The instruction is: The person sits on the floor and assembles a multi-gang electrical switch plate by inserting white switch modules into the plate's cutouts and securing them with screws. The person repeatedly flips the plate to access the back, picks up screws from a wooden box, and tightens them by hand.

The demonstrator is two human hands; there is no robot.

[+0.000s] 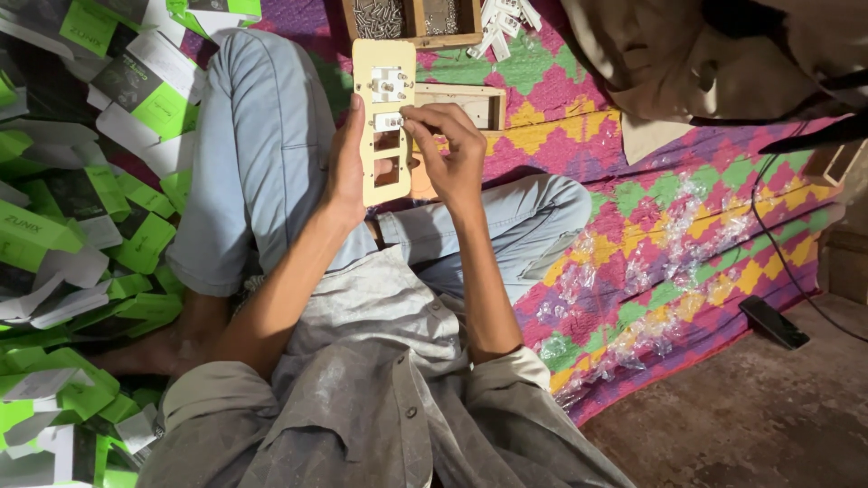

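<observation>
Patterned mat [687, 226] underfoot, green-and-white cartons [81, 226] heaped alongside. Left hand [345, 172] grips the cream switch plate [383, 122] by its edge (held upright over the knees); right hand [449, 154] pinches a white switch module [389, 120] in its second opening. Beyond: wooden tray [411, 23] of screws.

A cream plate [383, 122] is showing white switches [390, 86]; the mat [633, 226] is glowing in pink, green and yellow diamonds beside green-and-white cartons [81, 217] and pale blue jeans [262, 145].
</observation>
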